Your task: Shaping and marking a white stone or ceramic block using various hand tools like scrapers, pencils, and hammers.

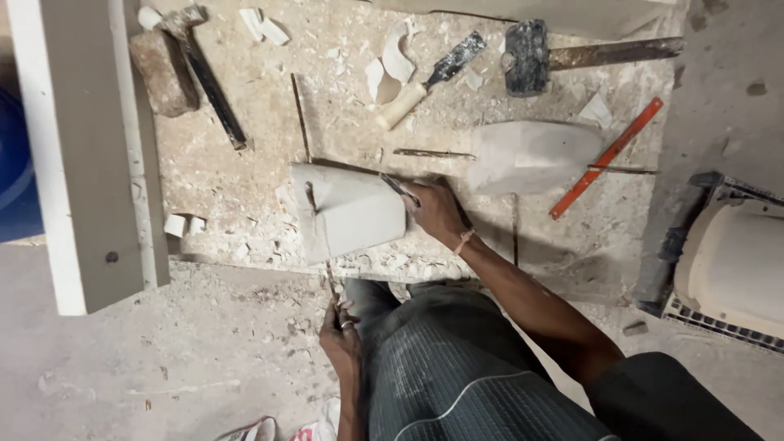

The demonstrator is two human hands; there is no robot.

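Note:
A pale wedge-shaped stone block lies on a dusty slab strewn with white chips. My right hand rests on the block's right edge and grips a thin dark metal tool whose tip lies on the block's top corner. My left hand is below the slab's front edge, near my knee. It pinches the low end of a thin metal rod that runs up across the block's left face.
A second pale block, an orange straight bar, a dark-headed hammer and a pale-handled scraper lie beyond the block. A brown stone sits far left, beside a white beam. A crate stands to the right.

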